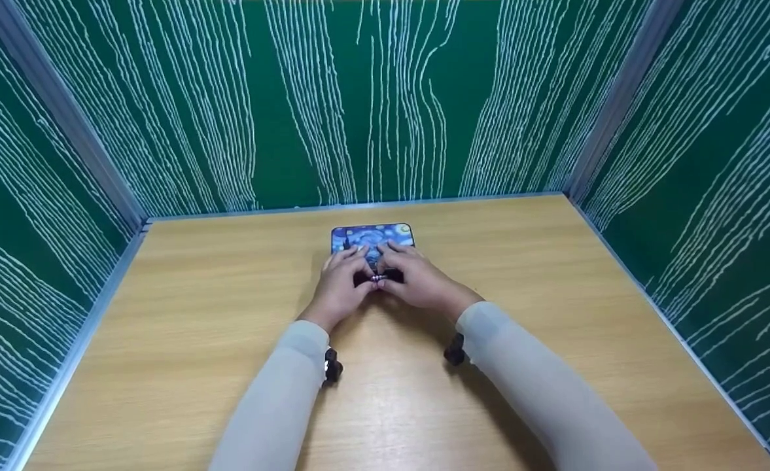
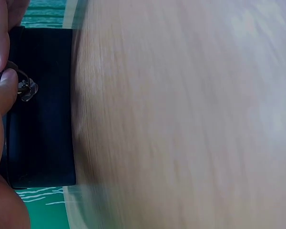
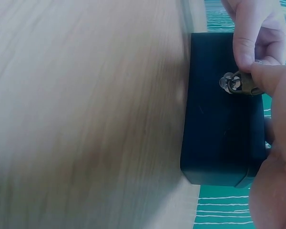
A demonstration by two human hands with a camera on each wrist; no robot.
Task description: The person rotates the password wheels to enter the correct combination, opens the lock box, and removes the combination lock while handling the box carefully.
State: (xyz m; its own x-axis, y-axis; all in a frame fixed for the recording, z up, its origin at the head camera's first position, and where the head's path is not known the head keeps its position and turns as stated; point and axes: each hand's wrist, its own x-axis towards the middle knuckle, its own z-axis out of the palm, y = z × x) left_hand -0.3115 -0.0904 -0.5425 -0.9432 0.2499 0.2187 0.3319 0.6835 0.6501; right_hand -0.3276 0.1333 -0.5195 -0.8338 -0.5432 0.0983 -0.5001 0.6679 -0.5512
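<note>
I pinch the lock (image 3: 248, 86) with my left hand (image 1: 345, 280) and right hand (image 1: 420, 278) close together, at the clasp (image 3: 224, 83) on the box's (image 3: 214, 129) front. The box sits on the table (image 1: 227, 314).

Lateral passage is available over the tabletop (image 1: 528, 255) on the outer side of each forearm, bounded by the left wall (image 1: 25, 170) and right wall (image 1: 738, 196); a further wedge between the forearms leads to the dark front of the box (image 1: 368, 237). At the front, the left hand (image 1: 343, 281) and right hand (image 1: 420, 278) meet at the padlock (image 3: 249, 84) and obstruct direct access. Behind the box, only a narrow strip separates it from the back wall (image 1: 417, 118).
</note>
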